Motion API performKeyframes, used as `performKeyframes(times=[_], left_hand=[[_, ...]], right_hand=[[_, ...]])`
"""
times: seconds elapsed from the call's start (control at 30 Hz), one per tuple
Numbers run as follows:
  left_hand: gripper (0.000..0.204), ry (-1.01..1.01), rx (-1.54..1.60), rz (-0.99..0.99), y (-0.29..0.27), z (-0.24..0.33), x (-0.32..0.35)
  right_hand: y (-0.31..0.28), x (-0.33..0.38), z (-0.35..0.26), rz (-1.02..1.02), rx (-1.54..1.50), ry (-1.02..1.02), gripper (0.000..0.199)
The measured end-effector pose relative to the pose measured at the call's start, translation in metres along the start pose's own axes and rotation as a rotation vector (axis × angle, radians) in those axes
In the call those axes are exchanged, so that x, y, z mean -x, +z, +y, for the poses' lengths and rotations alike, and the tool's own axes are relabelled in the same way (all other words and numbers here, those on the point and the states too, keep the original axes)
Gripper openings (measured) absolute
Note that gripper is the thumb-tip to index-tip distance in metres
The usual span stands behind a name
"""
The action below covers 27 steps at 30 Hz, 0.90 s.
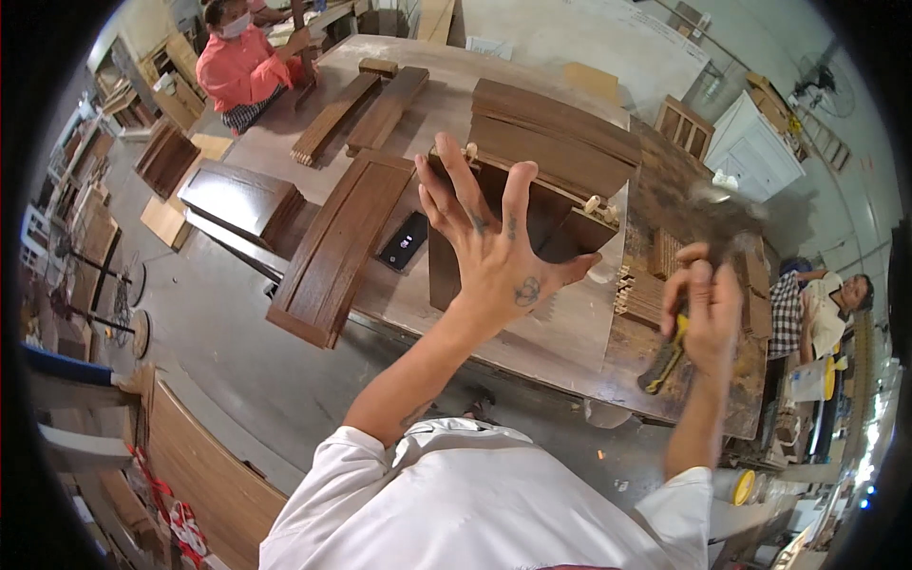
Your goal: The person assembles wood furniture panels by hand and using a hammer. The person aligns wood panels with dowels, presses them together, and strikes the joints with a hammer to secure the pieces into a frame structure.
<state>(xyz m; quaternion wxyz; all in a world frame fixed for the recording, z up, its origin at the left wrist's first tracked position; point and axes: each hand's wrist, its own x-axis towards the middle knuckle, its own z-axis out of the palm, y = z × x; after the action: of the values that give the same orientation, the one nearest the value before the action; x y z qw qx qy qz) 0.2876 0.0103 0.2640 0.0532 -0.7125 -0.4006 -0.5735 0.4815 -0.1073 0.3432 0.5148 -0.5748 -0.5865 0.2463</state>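
My left hand (pixel 494 245) is stretched out with its fingers spread, above a dark brown wooden box-like piece (pixel 445 275). Whether the fingertips touch its edges I cannot tell. Pale pegs or fittings (pixel 595 206) stick up at the box's upper right corner. Part of the box is hidden under my hand. My right hand (pixel 708 309) is raised to the right of the box, wrapped round a hammer (pixel 665 356) with a black and yellow handle. The hammer's head is smeared by motion.
A framed brown panel (pixel 344 247) and a black phone (pixel 405 241) lie left of the box. Behind it rests a long brown moulded piece (pixel 556 128). Slatted wood pieces (pixel 646 296) lie on the right. One person (pixel 249 71) stands far left, another (pixel 822 309) at right.
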Motion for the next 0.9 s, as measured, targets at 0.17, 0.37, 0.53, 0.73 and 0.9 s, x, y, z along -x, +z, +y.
performKeyframes(times=[0.17,0.37,0.53,0.73,0.9], left_hand=[[0.109,-0.06,0.026,-0.044,-0.01,-0.001,0.0],[0.112,-0.03,0.106,0.045,-0.007,-0.003,0.004],[0.098,-0.043,0.117,0.057,-0.01,-0.004,0.004],[0.107,-0.034,0.114,0.057,-0.005,-0.008,0.004],[0.107,-0.04,0.101,0.024,-0.008,-0.004,0.004]], right_hand=[[0.022,-0.015,-0.085,-0.257,0.411,-0.031,0.02],[0.036,-0.03,-0.107,-0.299,0.709,0.016,0.018],[0.044,-0.026,-0.109,-0.381,0.709,0.162,0.02],[0.047,-0.022,-0.117,-0.255,0.74,0.121,0.022],[0.045,-0.026,-0.11,-0.407,0.788,0.093,0.022]])
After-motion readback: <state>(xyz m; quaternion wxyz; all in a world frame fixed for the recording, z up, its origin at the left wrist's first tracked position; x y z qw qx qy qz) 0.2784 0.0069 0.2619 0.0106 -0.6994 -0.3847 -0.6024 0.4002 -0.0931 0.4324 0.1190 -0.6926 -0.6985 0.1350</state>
